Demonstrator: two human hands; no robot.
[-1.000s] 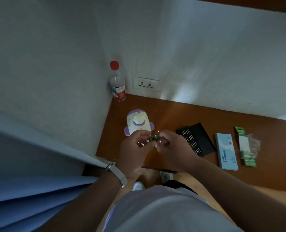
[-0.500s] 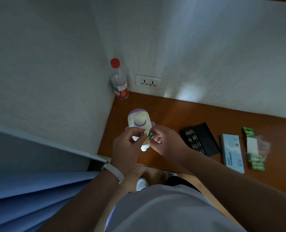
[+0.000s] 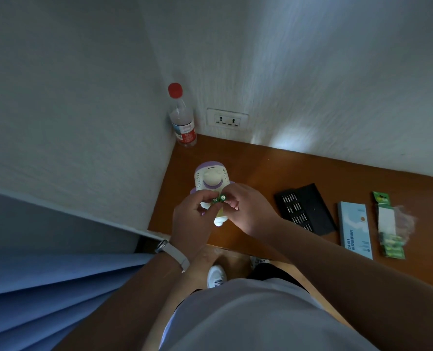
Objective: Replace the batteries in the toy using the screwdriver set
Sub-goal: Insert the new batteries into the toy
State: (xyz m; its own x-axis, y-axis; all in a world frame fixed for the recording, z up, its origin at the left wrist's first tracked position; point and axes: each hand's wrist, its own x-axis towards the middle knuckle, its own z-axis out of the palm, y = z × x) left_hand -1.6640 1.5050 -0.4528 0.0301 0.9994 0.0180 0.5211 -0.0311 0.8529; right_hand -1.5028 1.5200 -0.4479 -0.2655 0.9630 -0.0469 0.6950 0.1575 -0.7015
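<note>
A white and purple toy (image 3: 211,179) lies on the brown desk (image 3: 273,171) near the left wall. Just above its lower half, my left hand (image 3: 192,219) and my right hand (image 3: 248,211) meet, fingers curled, pinching two small green batteries (image 3: 219,198) between them, metal ends toward me. The open black screwdriver set (image 3: 305,209) lies to the right of my right hand. Further right lie a light blue box (image 3: 354,229) and a green battery pack (image 3: 388,224) with torn clear wrapping.
A clear bottle with a red cap (image 3: 181,117) stands in the desk's back left corner beside a wall socket (image 3: 227,120). A blue curtain (image 3: 46,287) hangs at the lower left. Below the desk edge I see my white shoe (image 3: 216,276).
Both hands with the green batteries have moved away from me, from the desk's front edge to above the toy's lower half. The view has shifted slightly.
</note>
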